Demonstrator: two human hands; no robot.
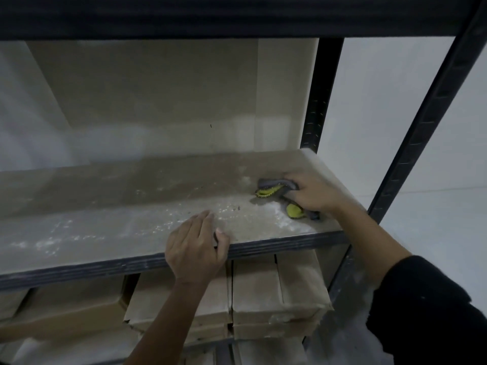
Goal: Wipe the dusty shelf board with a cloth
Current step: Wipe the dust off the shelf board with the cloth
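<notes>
The right hand (311,192) clamps a bunched grey-and-yellow cloth (276,192) near the shelf board's (105,227) right edge; the left hand (195,248) rests with loose fingers over its front edge

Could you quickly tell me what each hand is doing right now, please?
Left hand: open, resting on the front edge of the shelf board.
Right hand: closed on the cloth, against the board.

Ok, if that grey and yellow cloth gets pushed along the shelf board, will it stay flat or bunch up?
The grey and yellow cloth lies crumpled in folds under the right hand, so it is probably floppy and will bunch further. It looks light and should slide easily over the dusty brown shelf board.
</notes>
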